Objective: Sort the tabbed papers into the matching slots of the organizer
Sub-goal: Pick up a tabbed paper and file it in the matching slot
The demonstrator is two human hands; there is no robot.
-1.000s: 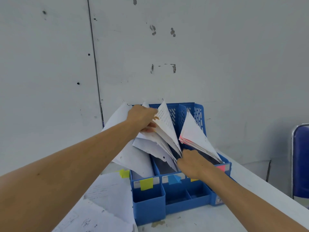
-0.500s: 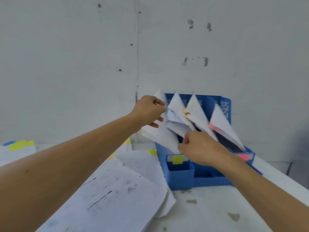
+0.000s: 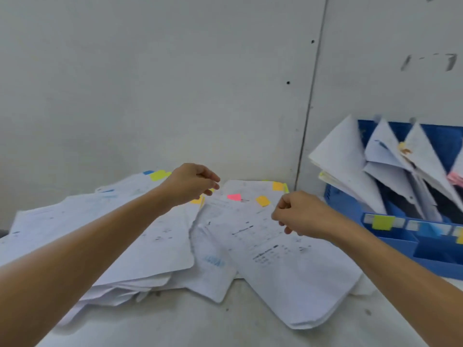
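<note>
Mostly flat papers [image 3: 288, 266], long axis and tabs [image 3: 262, 200] toward wall [image 3: 175, 83].

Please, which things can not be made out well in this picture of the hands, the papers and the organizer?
All in the head view:
- organizer: its right slots are cut off by the right edge of the frame.
- loose papers: the print is too blurred to read.
- right hand: its curled fingers hide whether it pinches a sheet.
- One tab: mostly covered by the left hand.
</note>
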